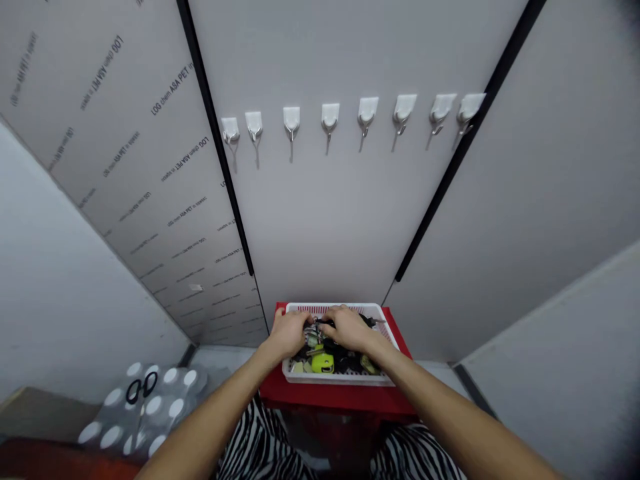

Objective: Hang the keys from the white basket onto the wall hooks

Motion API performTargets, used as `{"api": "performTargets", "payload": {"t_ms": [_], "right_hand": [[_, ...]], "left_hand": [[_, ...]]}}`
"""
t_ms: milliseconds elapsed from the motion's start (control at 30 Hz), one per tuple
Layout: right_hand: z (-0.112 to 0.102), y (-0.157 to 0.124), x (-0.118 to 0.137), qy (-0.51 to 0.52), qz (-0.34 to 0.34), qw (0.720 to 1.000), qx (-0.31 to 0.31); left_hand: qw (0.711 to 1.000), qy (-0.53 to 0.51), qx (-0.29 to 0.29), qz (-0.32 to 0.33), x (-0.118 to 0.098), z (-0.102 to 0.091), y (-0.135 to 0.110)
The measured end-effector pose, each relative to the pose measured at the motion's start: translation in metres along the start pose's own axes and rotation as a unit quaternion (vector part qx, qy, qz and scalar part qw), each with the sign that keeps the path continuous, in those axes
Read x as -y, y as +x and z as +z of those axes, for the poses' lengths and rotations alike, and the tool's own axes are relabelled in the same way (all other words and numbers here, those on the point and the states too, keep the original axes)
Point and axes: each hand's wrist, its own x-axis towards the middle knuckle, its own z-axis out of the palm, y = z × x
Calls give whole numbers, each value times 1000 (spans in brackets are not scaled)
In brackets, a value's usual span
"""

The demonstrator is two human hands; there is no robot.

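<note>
A white plastic basket (pixel 340 380) with slotted sides holds a jumble of small black and metal pieces, some of which look like keys. A bright yellow-green item (pixel 323 363) lies near its front wall. Over the basket's left side reaches my left hand (pixel 290 331), fingers bent together above the pile. My right hand (pixel 349 327) is over the middle, thumb and fingers closed around something dark and small. What each hand grips is too small and partly hidden to name.
The basket stands on a red stool (pixel 340 398) against a grey panel wall. Several white adhesive hooks (pixel 330 115) run in a row high on it. At lower left, black-handled scissors (pixel 141 393) lie on a plastic-wrapped pack (pixel 113 398) with white round tops.
</note>
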Motion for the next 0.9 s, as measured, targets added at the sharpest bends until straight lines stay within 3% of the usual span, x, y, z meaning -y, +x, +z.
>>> {"api": "performTargets", "payload": {"t_ms": [133,200,333,400,567,900], "right_hand": [[-8,7,5,172,-88,979,-69],[-12,10,7,250,-99,961,-67],[-20,16,9,391,-99,913,-53],[-26,20,14,445,-82,890,-62],[-60,40,44,516,-58,851,-78],[-159,111,140,562,-74,815,-120]], "left_hand": [[985,-173,-11,-2,-1,-23,8],[963,-266,-29,-2,-2,-33,12],[869,-487,-86,-28,-7,-46,18],[827,-548,-117,-43,-11,-54,22],[772,-595,-217,-53,-13,-93,34],[682,-599,-418,-42,24,-215,56]]}}
